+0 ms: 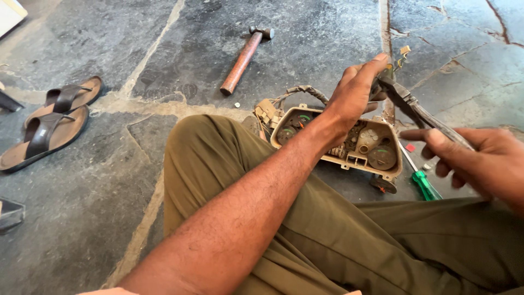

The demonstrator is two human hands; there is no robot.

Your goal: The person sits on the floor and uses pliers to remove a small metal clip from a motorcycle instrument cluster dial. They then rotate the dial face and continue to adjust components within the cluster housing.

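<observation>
The right hand [480, 161] grips pliers [420, 112] whose tip meets a small wire part [403, 56] pinched by the left hand's [357, 93] closed fingers [376, 61], just above the gauge cluster [341, 139]; this looks like mid-stripping, wanting steady pull.

The pliers [420, 112] are dark, worn metal, angled upward to the left, handles lower right, nose pinching a small brass-coloured part [403, 54] with bent wires. Beneath them on the stone floor lies a beige instrument cluster [349, 139], face up, its round gauges exposed, wiring bundled behind.
</observation>
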